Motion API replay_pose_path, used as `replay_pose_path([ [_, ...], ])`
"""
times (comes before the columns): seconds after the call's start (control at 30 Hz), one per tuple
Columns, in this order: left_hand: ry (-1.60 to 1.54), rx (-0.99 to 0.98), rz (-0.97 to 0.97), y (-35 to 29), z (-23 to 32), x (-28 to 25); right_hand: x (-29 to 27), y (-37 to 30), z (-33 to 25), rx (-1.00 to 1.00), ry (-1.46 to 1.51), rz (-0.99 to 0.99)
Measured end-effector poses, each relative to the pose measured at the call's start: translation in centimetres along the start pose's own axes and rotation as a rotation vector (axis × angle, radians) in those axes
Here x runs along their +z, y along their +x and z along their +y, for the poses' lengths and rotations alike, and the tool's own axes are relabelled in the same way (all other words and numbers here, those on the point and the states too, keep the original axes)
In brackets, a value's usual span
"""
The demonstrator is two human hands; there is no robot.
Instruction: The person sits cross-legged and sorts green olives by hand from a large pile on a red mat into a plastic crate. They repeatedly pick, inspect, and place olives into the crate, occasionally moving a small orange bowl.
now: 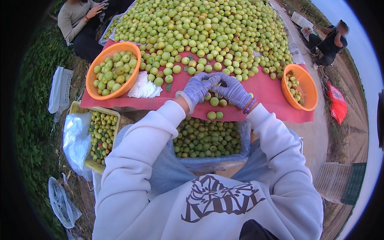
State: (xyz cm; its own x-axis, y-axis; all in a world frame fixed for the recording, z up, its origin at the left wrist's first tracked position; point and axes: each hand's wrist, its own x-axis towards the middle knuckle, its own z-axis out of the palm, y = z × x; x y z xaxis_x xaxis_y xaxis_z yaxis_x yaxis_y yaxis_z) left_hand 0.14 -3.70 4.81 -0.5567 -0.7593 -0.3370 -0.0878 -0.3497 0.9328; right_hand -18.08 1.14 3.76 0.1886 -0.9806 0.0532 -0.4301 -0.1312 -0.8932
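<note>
The gloved left hand (199,89) and right hand (233,90) meet at the fingertips in the frame's centre, fingers curled; whether either grips a fruit cannot be told. Round green fruits (204,27) cover the upper-centre counter (276,94), and fill a plastic-lined crate (206,162) below.

An outdoor farm spot, with piled fruit (216,32), soil (354,104), greenery (36,132).

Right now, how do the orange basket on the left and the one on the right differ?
The left orange basket is filled close to its rim with green fruit, while the right orange basket holds less, leaving much inner wall bare. White papers lie beside the left orange basket; none beside the right. Both are round and rest on red cloth.
</note>
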Motion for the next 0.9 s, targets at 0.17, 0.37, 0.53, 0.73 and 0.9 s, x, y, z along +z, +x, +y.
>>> replay_pose_path([
  [0.17,0.123,0.047,0.018,-0.3,-0.4,1.6,1.0,-2.4,-0.4,-0.041,0.057,0.124],
  [0.37,0.250,0.086,0.002,0.1,-0.9,1.9,1.4,-3.6,-0.9,0.003,0.017,0.211],
  [0.53,0.289,0.158,-0.072,0.1,-1.0,1.8,1.4,-4.1,-0.2,-0.013,-0.239,0.305],
  [0.73,0.506,0.110,-0.002,0.3,-1.7,1.7,1.3,-4.5,0.0,0.048,-0.255,0.220],
  [0.9,0.582,0.143,0.213,0.5,-1.6,0.4,-2.3,-5.6,-0.3,0.598,1.236,0.203],
])
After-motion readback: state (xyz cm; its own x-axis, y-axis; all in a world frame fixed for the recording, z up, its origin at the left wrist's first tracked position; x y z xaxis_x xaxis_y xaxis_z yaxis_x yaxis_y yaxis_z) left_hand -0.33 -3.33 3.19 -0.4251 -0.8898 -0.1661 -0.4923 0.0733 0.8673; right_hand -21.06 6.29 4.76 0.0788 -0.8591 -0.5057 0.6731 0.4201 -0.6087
